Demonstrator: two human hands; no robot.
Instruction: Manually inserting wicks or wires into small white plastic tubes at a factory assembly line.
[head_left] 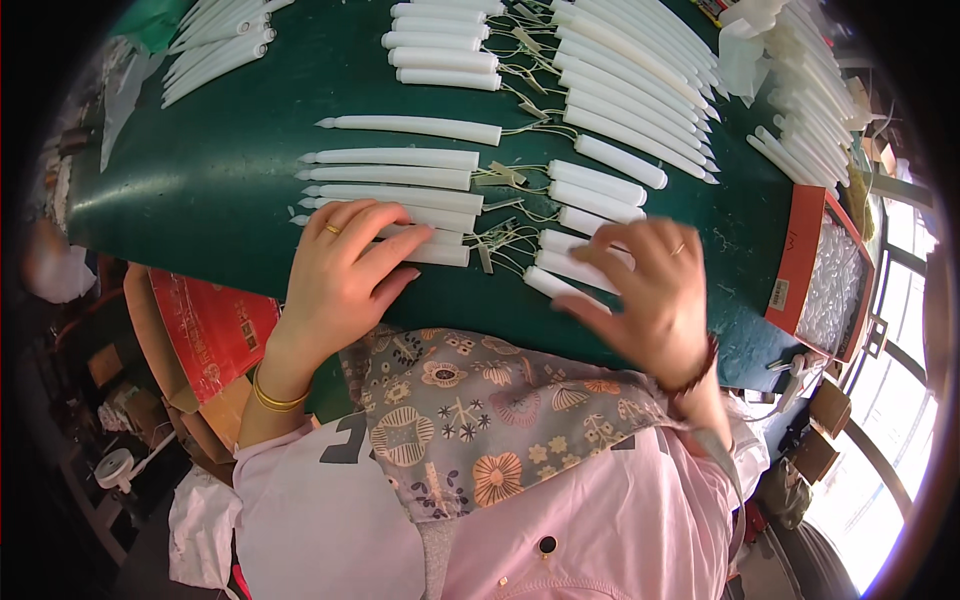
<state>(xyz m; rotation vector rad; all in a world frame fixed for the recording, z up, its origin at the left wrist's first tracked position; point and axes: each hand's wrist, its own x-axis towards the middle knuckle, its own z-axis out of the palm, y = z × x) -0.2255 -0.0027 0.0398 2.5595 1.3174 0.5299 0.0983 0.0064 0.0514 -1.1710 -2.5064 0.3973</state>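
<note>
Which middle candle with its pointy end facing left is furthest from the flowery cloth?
The topmost white candle: a strip of green table separates it from the left-pointing ones lined up below.

Place: a small assembly workshop, by the look of it.
Green counter (330,80): spread broadly across 12 o'clock as the work surface.
White candle-shaped sticks (410,130): lay in rows near the centre, many of one kind, as in batch work.
Thin wires (515,232): ran exposed between sticks and white tubes (610,160).
Stick pile (815,125): was heaped at 2 o'clock like bulk stock.
Red box (800,250): held many small clear pieces at 3 o'clock.
Open carton (160,325): stood beyond the counter's edge at 9 o'clock.
Bright window (865,490): showed dark framing at 4 o'clock.
</note>
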